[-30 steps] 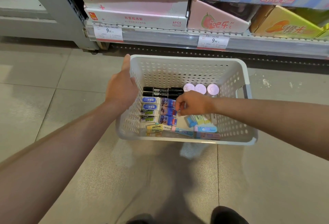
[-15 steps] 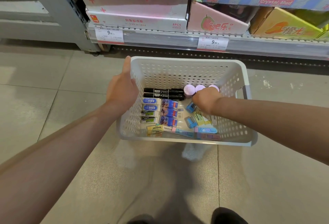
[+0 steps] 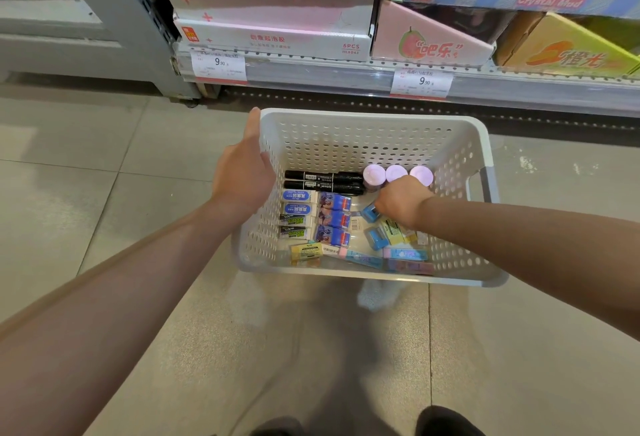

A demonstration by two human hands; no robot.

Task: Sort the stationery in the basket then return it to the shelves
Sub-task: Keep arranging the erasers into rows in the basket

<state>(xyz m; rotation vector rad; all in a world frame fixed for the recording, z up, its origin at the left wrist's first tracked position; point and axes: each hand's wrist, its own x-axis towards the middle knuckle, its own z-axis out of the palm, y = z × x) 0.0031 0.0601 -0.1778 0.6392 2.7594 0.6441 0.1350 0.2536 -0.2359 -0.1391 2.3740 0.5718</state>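
A white perforated basket is sitting on the tiled floor just in front of the bottom shelf, and the stationery is lying inside it. Two black markers are lying side by side along the far part of the bottom, with three round lilac-capped containers standing in a row just to their right. Below the markers, blue and green erasers are lining up in a column beside three blue-and-red packs, while looser blue, yellow and pink pieces are lying scattered toward the near right corner. The left hand is gripping the basket's left rim, thumb pointing along the edge. The right hand is reaching down inside next to the lilac containers, fingers curled and hidden under its back, so whether it is holding anything cannot be told. Price tags are hanging on the shelf edge below boxed goods.
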